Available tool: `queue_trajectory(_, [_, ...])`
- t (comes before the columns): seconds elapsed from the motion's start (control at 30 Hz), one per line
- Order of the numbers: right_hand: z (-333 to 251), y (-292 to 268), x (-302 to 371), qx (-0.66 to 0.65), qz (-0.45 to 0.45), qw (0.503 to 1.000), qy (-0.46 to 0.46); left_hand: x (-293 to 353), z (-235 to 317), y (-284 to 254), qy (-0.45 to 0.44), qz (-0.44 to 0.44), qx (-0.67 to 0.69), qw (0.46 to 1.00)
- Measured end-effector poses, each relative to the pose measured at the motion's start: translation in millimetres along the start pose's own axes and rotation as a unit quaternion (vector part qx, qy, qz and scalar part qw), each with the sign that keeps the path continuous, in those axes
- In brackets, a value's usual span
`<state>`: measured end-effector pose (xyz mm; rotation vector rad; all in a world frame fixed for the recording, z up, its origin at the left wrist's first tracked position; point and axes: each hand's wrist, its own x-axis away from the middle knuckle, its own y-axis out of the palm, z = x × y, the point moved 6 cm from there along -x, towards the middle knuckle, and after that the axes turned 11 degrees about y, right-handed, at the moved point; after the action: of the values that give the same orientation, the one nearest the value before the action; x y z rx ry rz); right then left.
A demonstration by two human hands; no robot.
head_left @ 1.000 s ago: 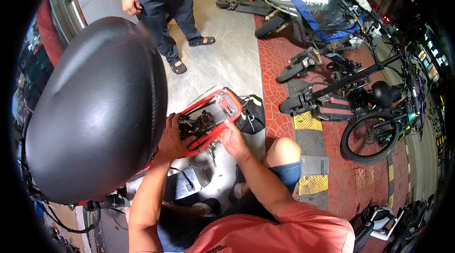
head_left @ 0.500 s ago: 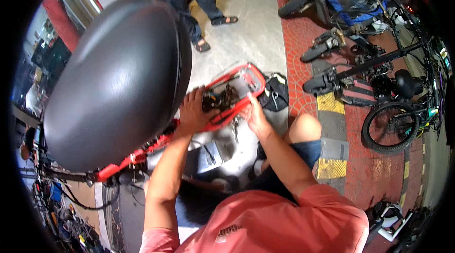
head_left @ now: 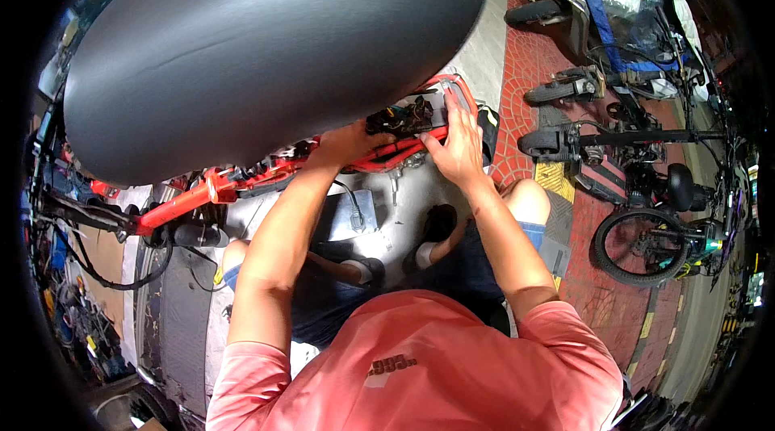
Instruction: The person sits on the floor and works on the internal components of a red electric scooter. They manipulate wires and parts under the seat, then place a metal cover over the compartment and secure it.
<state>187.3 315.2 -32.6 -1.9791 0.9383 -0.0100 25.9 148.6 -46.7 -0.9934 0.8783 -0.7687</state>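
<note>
A red frame (head_left: 211, 190) of a scooter or small electric bike stands before me, with a large black saddle (head_left: 274, 52) over it. Dark wiring and parts (head_left: 401, 118) sit in the open bay at the frame's far-right end. My left hand (head_left: 349, 145) reaches in at the bay's left side; the saddle covers part of it, so its finger pose is unclear. My right hand (head_left: 462, 148) rests on the right end of the frame. Its fingers stretch forward over the rim, and the thumb is spread toward the bay's near edge.
A grey box with a cable plug (head_left: 353, 215) lies on the floor below the frame. Several scooters and a small-wheeled bicycle (head_left: 646, 229) stand at the right, near a vehicle with a blue-edged cover (head_left: 626, 15). Black cables (head_left: 113, 282) hang at the left.
My view has shifted, and the saddle now covers the far floor and the standing person. My right hand has moved farther over the frame's end; my left fingers are now partly hidden.
</note>
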Motion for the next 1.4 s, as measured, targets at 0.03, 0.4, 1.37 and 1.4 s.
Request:
queue_trajectory(0.03, [-6.0, 2.8, -7.4, 0.009, -0.014, 1.000, -0.012, 1.2, 3.5, -2.0, 0.012, 0.016, 0.002, 1.000])
queue_trajectory(0.4, [-79.1, 59.8, 7.2, 0.022, -0.132, 0.988, -0.077, 4.3, 4.6, -9.2, -0.022, -0.021, 0.095, 0.995])
queue_trajectory(1.37, [4.7, 93.4, -20.4, -0.388, -0.207, 0.894, 0.082, -4.3, 13.3, 3.6, 0.100, 0.136, 0.057, 0.984])
queue_trajectory(1.4, [6.0, 96.5, -20.5, -0.415, -0.231, 0.873, 0.111, -4.2, 12.8, 4.6, 0.091, 0.122, 0.044, 0.987])
